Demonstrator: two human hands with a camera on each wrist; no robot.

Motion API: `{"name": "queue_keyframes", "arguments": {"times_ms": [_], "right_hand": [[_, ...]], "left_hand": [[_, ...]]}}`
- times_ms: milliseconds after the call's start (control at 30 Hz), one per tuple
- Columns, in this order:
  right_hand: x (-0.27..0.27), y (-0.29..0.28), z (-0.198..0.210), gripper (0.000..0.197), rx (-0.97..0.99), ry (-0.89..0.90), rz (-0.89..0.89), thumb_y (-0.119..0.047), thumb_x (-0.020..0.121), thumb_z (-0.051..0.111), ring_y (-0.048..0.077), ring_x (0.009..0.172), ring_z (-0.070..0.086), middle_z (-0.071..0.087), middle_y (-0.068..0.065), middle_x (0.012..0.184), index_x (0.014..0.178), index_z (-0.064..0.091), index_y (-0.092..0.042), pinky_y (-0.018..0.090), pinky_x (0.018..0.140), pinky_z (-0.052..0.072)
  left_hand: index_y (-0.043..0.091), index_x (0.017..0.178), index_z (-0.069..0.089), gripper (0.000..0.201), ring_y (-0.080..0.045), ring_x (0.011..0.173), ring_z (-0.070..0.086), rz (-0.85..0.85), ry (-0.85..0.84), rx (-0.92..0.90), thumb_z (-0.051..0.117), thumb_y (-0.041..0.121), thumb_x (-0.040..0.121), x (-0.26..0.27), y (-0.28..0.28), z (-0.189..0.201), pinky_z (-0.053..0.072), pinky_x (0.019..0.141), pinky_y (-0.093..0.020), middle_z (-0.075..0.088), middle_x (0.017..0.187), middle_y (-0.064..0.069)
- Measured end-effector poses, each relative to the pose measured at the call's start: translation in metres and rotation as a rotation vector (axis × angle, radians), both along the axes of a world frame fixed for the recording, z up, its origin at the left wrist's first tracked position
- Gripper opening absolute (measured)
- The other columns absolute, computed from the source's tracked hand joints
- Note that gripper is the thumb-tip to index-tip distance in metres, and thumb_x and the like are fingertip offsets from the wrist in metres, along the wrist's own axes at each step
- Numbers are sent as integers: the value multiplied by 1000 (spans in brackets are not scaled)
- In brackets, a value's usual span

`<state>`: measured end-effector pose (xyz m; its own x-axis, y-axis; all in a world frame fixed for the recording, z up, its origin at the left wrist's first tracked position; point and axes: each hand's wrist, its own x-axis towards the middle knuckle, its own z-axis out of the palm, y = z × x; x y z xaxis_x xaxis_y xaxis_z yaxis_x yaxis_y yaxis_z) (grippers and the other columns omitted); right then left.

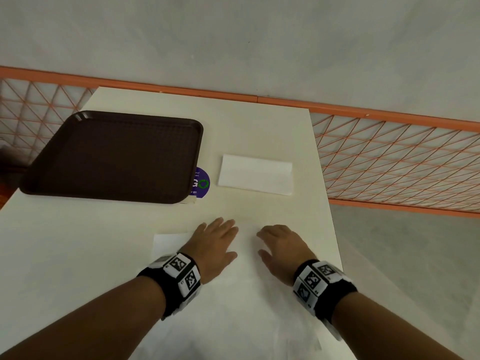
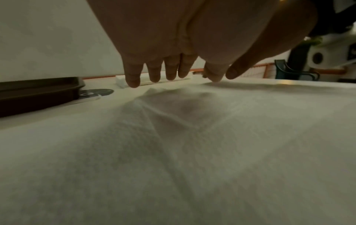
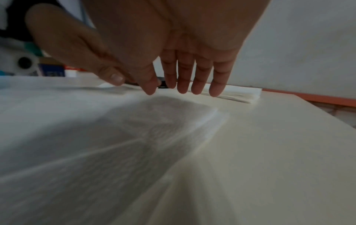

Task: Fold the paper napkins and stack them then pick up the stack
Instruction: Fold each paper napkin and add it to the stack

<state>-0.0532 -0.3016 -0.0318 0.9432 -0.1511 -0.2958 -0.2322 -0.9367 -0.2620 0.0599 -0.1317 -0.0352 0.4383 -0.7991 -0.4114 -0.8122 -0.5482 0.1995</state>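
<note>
A large unfolded white napkin [image 1: 244,294] lies on the cream table [image 1: 259,120] near the front edge. Both hands are spread over its far part, palms down and fingers straight. My left hand [image 1: 218,240] is on the left and my right hand [image 1: 278,245] on the right, a small gap apart. In the left wrist view the left hand [image 2: 173,68] reaches its fingertips down near the far edge of the napkin [image 2: 173,152]. The right hand [image 3: 154,79] does the same over the napkin [image 3: 96,137]. A folded white napkin [image 1: 255,178] lies farther back.
A dark brown tray [image 1: 111,157] sits at the back left, overhanging the table's left edge. A purple round sticker [image 1: 201,181] shows beside it. An orange lattice railing [image 1: 389,157] runs behind and to the right. The table's right edge is close to my right wrist.
</note>
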Motion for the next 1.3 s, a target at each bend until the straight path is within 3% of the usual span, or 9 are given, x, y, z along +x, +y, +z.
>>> {"name": "queue_keyframes", "arguments": {"times_ms": [100,167,267,400,533,700,933,1133,1300], "right_hand": [[-7,12,-11,63,-52,134,130,-47,98,17,22,147,14,18,3,160,152,20,-15,41,118,13],[-12,16,-20,85,-77,197,170,-55,81,-10,20,149,-2,-2,2,162,154,4,-15,43,119,1],[-23,11,-29,87,-103,210,159,-60,79,-18,18,148,-15,-26,-3,153,153,-9,-16,40,112,-14],[-37,-4,-22,98,-127,247,82,-60,68,-27,20,148,-15,-26,-2,153,152,-9,-14,41,112,-16],[-20,2,-15,63,-119,207,-47,-45,101,12,21,149,1,3,3,162,153,4,-12,48,118,1],[3,10,-13,57,-131,130,-26,-52,96,37,25,131,35,35,0,145,141,35,-18,44,108,30],[20,-5,-1,54,-65,164,-73,-61,81,57,22,111,45,48,-1,121,119,51,-23,40,97,38],[34,-11,3,51,10,275,-155,-60,70,71,21,108,44,48,-4,113,106,54,-28,39,91,37],[41,-9,5,57,-12,288,-140,-60,65,75,21,110,43,47,-4,114,110,54,-31,39,90,35]], "left_hand": [[20,153,-5,62,-18,147,-15,-73,7,83,16,47,101,-18,1,-12,-2,120,-44,-20,159,4],[19,152,-9,68,-18,146,-18,-81,16,112,-1,54,94,-25,2,-20,-5,119,-44,-29,153,6],[19,150,-15,92,-18,145,-21,-85,3,133,-24,62,70,-24,8,-26,-9,117,-43,-38,141,7],[17,150,-17,102,-18,145,-22,-3,20,168,-30,66,61,-11,17,-22,-9,117,-41,-38,144,5],[17,153,-2,69,-17,148,-4,73,-6,77,8,54,96,-11,3,-14,1,120,-41,-6,161,2],[18,139,38,56,-22,128,35,88,-58,19,46,50,93,-7,-21,-7,30,106,-37,38,139,0],[19,125,49,46,-23,118,43,97,-13,102,62,42,87,-1,-44,9,37,99,-39,45,127,-2],[21,132,44,56,-24,123,41,154,41,132,67,38,84,0,-49,10,36,102,-42,42,131,-2],[26,133,43,57,-24,123,39,200,61,109,68,38,83,-2,-47,5,37,101,-43,39,132,0]]}}
